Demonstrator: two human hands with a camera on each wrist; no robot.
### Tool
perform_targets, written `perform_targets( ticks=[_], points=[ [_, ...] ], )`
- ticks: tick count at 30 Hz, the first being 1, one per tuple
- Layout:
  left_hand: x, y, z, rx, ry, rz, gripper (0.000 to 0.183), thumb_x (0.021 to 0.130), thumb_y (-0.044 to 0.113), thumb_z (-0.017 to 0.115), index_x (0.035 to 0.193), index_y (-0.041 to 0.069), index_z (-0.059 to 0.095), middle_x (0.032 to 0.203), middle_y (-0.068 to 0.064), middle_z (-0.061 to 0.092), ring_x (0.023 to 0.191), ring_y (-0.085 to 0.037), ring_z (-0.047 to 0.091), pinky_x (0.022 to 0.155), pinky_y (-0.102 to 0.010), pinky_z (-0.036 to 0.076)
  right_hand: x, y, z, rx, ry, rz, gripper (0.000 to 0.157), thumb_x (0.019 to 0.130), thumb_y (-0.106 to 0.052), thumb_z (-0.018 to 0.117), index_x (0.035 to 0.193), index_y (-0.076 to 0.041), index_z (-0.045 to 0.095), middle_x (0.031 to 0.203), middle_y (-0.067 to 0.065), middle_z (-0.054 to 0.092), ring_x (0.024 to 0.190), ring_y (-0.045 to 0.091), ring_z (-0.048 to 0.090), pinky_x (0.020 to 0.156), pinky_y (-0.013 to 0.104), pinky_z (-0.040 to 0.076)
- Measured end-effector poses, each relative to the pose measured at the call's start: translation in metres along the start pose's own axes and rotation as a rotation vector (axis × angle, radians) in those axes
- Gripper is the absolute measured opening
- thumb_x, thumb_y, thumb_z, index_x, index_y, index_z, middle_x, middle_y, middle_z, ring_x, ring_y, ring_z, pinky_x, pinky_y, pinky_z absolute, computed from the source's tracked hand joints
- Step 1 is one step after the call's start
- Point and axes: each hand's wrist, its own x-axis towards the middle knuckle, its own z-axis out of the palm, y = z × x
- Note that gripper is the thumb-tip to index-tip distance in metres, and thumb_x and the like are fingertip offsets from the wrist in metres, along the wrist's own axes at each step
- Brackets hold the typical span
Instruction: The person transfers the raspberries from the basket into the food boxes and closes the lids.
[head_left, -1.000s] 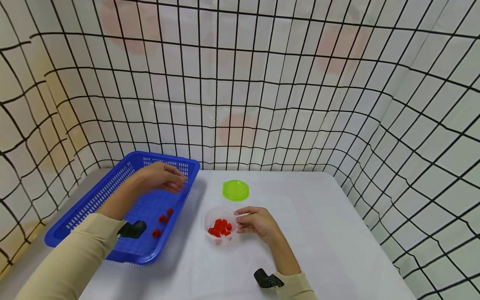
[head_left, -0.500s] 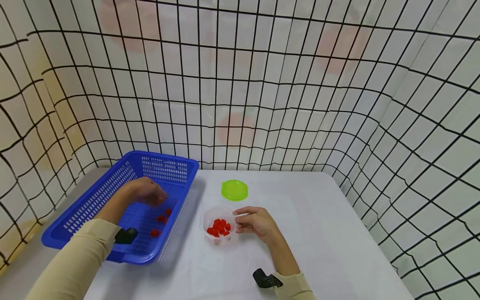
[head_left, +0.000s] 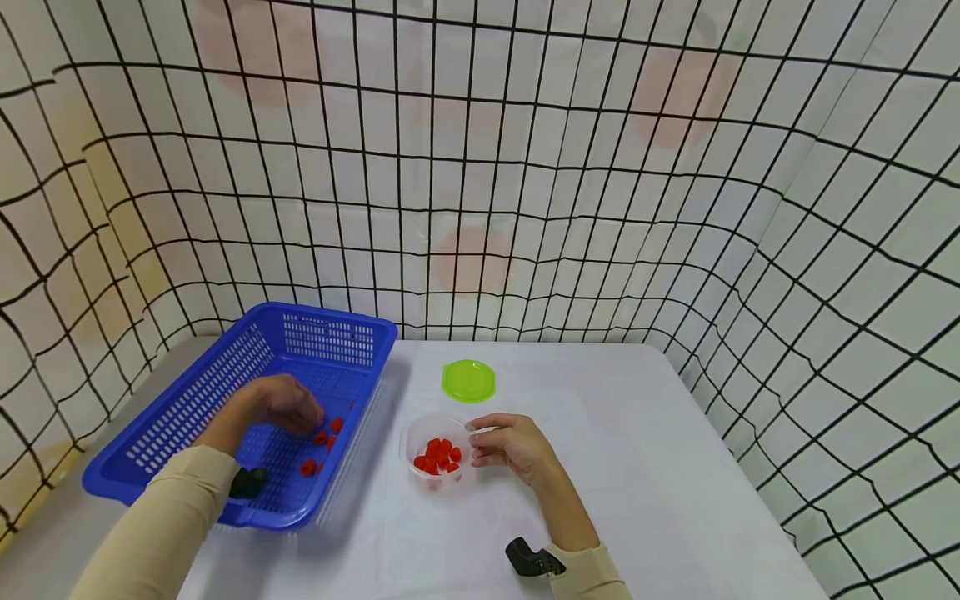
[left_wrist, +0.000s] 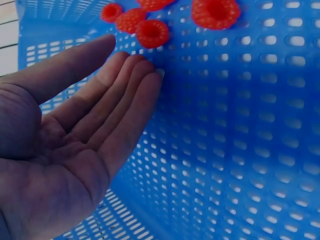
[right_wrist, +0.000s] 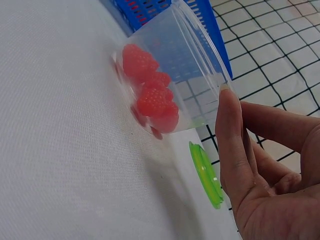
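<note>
Inside the blue basket (head_left: 367, 400), my left hand (head_left: 281, 404) reaches down beside several raspberries (head_left: 321, 437). The left wrist view shows its palm and long, nearly straight fingers (left_wrist: 115, 100) holding nothing, fingertips just short of a raspberry (left_wrist: 152, 34). My right hand (head_left: 517, 450) pinches the rim of a clear round plastic container (head_left: 420, 429) standing on the table. Several raspberries (right_wrist: 150, 95) lie at the bottom of that container, seen through its wall in the right wrist view.
A bright green round lid (head_left: 468, 381) lies on the white table (head_left: 622, 450) behind the container. Black netting (head_left: 480, 192) over white sheeting encloses the back and both sides. The basket's raised rim stands left of the container.
My left hand has moved from over the basket's right rim leftward and down into the basket, near the raspberries there. The right hand and the container stay put.
</note>
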Motion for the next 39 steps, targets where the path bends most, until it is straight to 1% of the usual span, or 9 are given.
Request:
perform_targets(
  ticks=[4,7,12,16,20,23,31,35,39],
  points=[
    [0.002,0.000,0.007,0.006,0.009,-0.024,0.016,0.092,-0.001,0.066,0.103,-0.011,0.072,0.093,-0.012,0.075,0.089,-0.026,0.073,0.087,-0.044,0.062,0.000,0.001,0.000,0.007,-0.012,-0.004,0.031,0.091,-0.005,0.070,0.118,0.010,0.067,0.081,0.008,0.070,0.064,0.016,0.067,0.072,0.035,0.064],
    [0.003,0.003,0.012,0.024,0.027,-0.060,0.012,0.092,0.001,0.068,0.100,-0.008,0.073,0.091,-0.012,0.075,0.087,-0.026,0.074,0.086,-0.044,0.062,-0.001,0.000,0.000,0.005,-0.011,-0.004,0.031,0.091,-0.006,0.070,0.118,0.009,0.067,0.082,0.008,0.071,0.064,0.016,0.068,0.073,0.035,0.064],
    [0.004,0.008,0.017,0.061,0.042,-0.106,0.012,0.089,0.002,0.075,0.098,-0.005,0.072,0.089,-0.012,0.074,0.083,-0.024,0.072,0.085,-0.043,0.062,-0.001,-0.001,0.000,-0.002,-0.004,-0.004,0.031,0.092,-0.007,0.070,0.118,0.008,0.068,0.084,0.009,0.071,0.065,0.017,0.068,0.073,0.034,0.064],
    [0.005,0.008,0.019,0.048,0.038,-0.121,0.014,0.087,-0.003,0.074,0.099,-0.007,0.069,0.088,-0.012,0.073,0.081,-0.023,0.072,0.084,-0.042,0.062,-0.001,-0.001,0.000,-0.007,-0.001,0.002,0.030,0.092,-0.006,0.070,0.118,0.008,0.068,0.083,0.008,0.071,0.065,0.017,0.068,0.073,0.034,0.064],
    [0.006,0.007,0.020,0.017,0.038,-0.124,0.011,0.088,-0.006,0.072,0.098,-0.007,0.068,0.087,-0.012,0.072,0.080,-0.023,0.072,0.084,-0.042,0.063,-0.002,-0.001,0.000,-0.010,0.002,0.009,0.030,0.092,-0.006,0.070,0.118,0.008,0.068,0.083,0.008,0.071,0.065,0.017,0.068,0.073,0.034,0.064],
    [0.005,0.006,0.018,0.008,0.030,-0.115,0.011,0.088,-0.005,0.072,0.098,-0.007,0.068,0.089,-0.013,0.072,0.082,-0.024,0.072,0.084,-0.042,0.063,-0.002,-0.001,0.000,-0.011,0.004,0.010,0.029,0.093,-0.007,0.069,0.118,0.008,0.068,0.084,0.008,0.071,0.066,0.017,0.068,0.074,0.034,0.064],
    [0.000,0.003,0.009,0.000,-0.004,-0.049,0.017,0.089,-0.002,0.071,0.104,-0.008,0.069,0.094,-0.013,0.075,0.089,-0.026,0.074,0.088,-0.044,0.061,-0.002,-0.001,0.000,-0.014,0.000,0.008,0.031,0.093,-0.007,0.069,0.120,0.008,0.068,0.084,0.008,0.072,0.066,0.017,0.069,0.074,0.035,0.064],
    [-0.004,0.006,0.004,-0.032,-0.015,-0.014,0.021,0.089,-0.002,0.070,0.108,-0.010,0.069,0.097,-0.014,0.076,0.092,-0.027,0.074,0.092,-0.046,0.060,-0.002,-0.002,0.000,-0.015,-0.003,0.006,0.031,0.093,-0.008,0.069,0.120,0.008,0.067,0.084,0.008,0.072,0.066,0.017,0.069,0.074,0.035,0.064],
    [-0.010,0.013,-0.001,-0.071,-0.015,0.038,0.028,0.089,0.000,0.070,0.114,-0.012,0.067,0.104,-0.015,0.075,0.097,-0.027,0.074,0.099,-0.050,0.056,-0.002,-0.002,-0.001,-0.008,-0.008,0.008,0.031,0.093,-0.007,0.069,0.120,0.008,0.067,0.083,0.008,0.071,0.066,0.017,0.069,0.074,0.035,0.064]
  ],
)
